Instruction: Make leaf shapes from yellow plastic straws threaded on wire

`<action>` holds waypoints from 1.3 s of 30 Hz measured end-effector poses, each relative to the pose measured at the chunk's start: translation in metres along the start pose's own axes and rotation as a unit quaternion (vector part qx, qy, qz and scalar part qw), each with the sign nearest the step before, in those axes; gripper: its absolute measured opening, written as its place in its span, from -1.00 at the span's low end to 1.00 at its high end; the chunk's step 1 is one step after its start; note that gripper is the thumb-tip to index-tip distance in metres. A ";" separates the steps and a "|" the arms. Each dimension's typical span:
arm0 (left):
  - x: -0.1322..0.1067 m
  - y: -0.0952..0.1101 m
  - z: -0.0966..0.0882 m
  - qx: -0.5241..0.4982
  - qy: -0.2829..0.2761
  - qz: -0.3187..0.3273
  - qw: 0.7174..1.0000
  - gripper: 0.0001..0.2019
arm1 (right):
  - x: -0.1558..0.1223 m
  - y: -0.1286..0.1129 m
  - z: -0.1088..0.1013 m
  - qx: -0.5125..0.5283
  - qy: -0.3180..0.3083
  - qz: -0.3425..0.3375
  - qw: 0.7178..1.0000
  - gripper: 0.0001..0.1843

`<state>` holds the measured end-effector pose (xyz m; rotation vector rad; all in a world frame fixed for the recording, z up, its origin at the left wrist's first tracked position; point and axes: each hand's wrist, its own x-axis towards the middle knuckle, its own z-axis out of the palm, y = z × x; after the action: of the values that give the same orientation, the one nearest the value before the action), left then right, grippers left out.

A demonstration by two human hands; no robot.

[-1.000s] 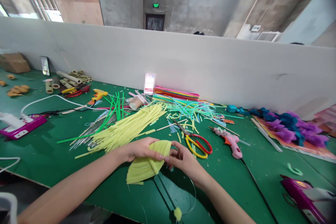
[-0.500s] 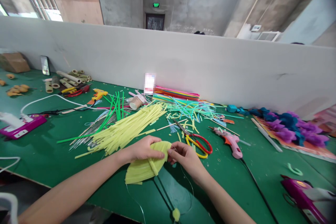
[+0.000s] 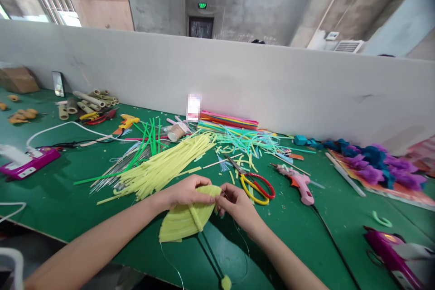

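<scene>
A yellow fan shape [image 3: 180, 223] made of pipe cleaners laid side by side hangs over the near edge of the table. My left hand [image 3: 190, 192] grips its upper part, thumb on the front face. At its right corner, my right hand [image 3: 234, 203] has its fingertips pinched together, apparently on a thin clear line [image 3: 247, 253] that loops down beside it. Another end of line trails from the fan's lower left corner. Two dark cords run from the fan down to a small yellow ball [image 3: 226, 282].
Behind my hands lies a bundle of yellow pipe cleaners [image 3: 170, 163]. Scissors [image 3: 256, 188] with red and yellow handles and a pink glue gun [image 3: 299, 183] lie to the right. Purple power strips [image 3: 32, 163] sit at both sides. A grey partition [image 3: 288, 86] closes the back.
The fan has tilted and shifted slightly down and left, with the ball and cords following. My right hand stays pinched at its corner, moved slightly left.
</scene>
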<state>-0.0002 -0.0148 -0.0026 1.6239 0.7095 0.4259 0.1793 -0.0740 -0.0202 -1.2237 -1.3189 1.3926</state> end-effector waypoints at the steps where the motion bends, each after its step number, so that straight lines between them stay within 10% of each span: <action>1: 0.000 0.000 0.000 0.001 -0.002 0.000 1.000 -0.66 | 0.000 0.000 0.000 -0.001 0.001 0.001 1.000 -0.77; 39: 0.003 -0.005 -0.004 0.079 0.002 0.014 0.997 -0.81 | -0.005 0.000 -0.001 0.075 -0.057 0.088 0.992 -0.55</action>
<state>-0.0017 -0.0098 -0.0066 1.7832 0.7393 0.4022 0.1814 -0.0788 -0.0198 -1.1963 -1.1799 1.6769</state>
